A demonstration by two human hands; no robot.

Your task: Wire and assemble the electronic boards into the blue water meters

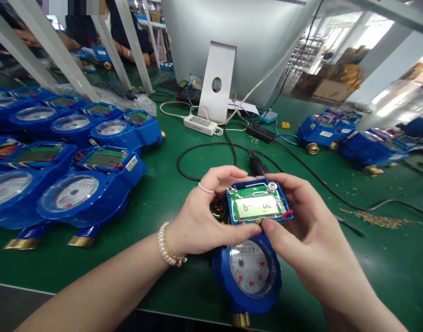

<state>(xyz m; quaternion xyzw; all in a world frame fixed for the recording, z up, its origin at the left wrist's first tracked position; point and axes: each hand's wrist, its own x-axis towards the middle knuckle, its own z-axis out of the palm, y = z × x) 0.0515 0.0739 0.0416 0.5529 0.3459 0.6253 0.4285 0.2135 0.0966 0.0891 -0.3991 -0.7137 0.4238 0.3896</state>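
Note:
A blue water meter (pixel 275 295) lies at the front edge of the bench, its round dial facing up and a brass end pointing toward me. Above the dial is a green circuit board (pixel 234 215) with a lit display (pixel 256 207) showing a few characters, framed by a blue edge. My left hand (pixel 200 219) is closed round its left side, thumb along the lower edge. My right hand (pixel 308 230) grips the right side, thumb tip at the lower edge near the other thumb. Thin coloured wires show beside my left palm; the board's underside is hidden.
Rows of blue water meters (pixel 119 196) fill the left side; more meters (pixel 324 131) stand at the right. A monitor (pixel 216 69) rises behind a white adapter (pixel 200 124) and black cables (pixel 187 147). Small brass-coloured bits (pixel 380 219) lie right. Another person (pixel 110 32) sits beyond the metal posts.

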